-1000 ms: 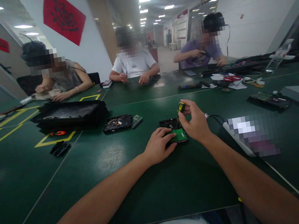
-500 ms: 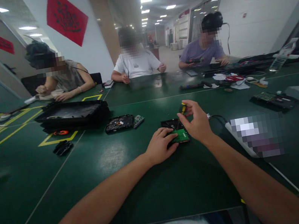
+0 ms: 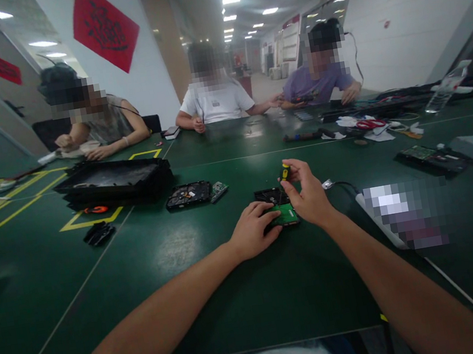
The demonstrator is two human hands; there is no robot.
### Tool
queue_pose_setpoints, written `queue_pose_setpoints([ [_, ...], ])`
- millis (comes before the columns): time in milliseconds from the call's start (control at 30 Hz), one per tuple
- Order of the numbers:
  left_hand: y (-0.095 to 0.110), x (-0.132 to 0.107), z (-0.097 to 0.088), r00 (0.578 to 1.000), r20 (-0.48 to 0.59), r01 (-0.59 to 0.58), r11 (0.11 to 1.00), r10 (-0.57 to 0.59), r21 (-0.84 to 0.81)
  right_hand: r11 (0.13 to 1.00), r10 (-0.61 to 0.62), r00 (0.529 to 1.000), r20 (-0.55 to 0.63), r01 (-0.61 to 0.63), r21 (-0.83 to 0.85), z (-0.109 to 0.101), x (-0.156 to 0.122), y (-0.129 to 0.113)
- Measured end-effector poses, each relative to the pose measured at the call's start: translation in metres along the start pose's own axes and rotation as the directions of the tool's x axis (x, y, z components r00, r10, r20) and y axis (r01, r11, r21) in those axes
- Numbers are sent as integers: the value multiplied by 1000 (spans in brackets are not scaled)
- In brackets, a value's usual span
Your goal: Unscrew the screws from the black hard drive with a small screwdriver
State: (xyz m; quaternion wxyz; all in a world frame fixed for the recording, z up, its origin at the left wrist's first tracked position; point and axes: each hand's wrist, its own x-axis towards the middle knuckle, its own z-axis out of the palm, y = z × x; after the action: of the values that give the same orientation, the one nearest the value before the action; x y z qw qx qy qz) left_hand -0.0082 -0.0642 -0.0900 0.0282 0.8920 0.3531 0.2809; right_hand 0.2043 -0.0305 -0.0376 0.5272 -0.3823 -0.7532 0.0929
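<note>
A hard drive (image 3: pixel 288 215) with a green circuit board lies on the table in front of me, its far part black. My left hand (image 3: pixel 253 231) grips it from the left, fingers over the board and thumb along the near edge. In my right hand (image 3: pixel 311 196) is a small screwdriver (image 3: pixel 285 172) with a yellow and black handle, held upright between thumb and fingers. Its thin shaft points down at the drive; the tip is too small to make out. Left of them lie a second hard drive (image 3: pixel 188 195) and a loose circuit board (image 3: pixel 219 191).
Stacked black trays (image 3: pixel 114 182) stand at the left, near orange-handled pliers (image 3: pixel 96 210) and small black parts (image 3: pixel 99 233). A white power strip (image 3: pixel 382 222) with its cable lies right of my forearm. Another drive (image 3: pixel 431 161) is farther right. Three people sit across the table.
My right hand has shifted slightly left, and the screwdriver handle now stands more upright. My left hand stays on the drive. Across the table, the middle person's arm has reached toward the person in purple.
</note>
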Motion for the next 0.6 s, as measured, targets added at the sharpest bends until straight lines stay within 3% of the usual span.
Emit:
queue_pose_setpoints([
  [600,-2,-1,2,1000,-11,-1,1000,0,-21,997,40,998,50,-43,58,-1,1,0],
])
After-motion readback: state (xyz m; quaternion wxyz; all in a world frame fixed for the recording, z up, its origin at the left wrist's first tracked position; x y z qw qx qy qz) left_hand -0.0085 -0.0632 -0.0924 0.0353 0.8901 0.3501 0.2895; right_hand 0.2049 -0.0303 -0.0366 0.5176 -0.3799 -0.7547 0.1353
